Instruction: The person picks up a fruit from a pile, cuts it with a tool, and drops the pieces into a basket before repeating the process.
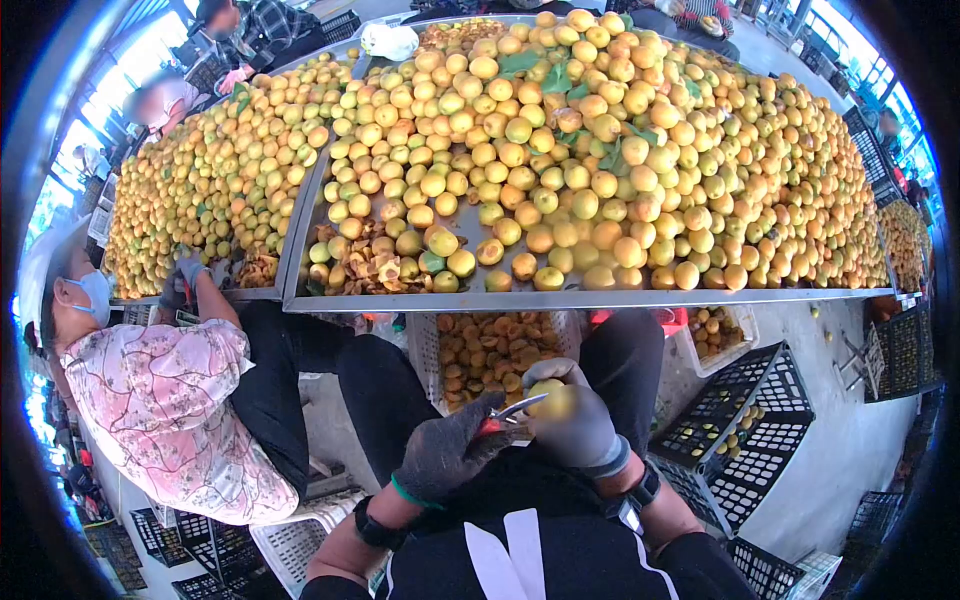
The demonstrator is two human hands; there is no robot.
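Fruit [700,180] on the table [600,299], crate [425,352] between the person's knees [620,360]

The scene is brightly lit by daylight, blown out to glare in the openings [125,60] at upper left and right. Lines are bent by the wide lens, and the round view is ringed in black with blue fringing. The right hand [582,432] is softened by a blurred patch, and 2 heads [150,101] at upper left are smeared.

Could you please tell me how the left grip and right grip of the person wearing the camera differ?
The left grip is gloved in dark grey with a green-edged cuff; the right grip is gloved in paler grey. The left grip holds a red-handled tool; the right grip holds a yellow fruit. Both are gloved.
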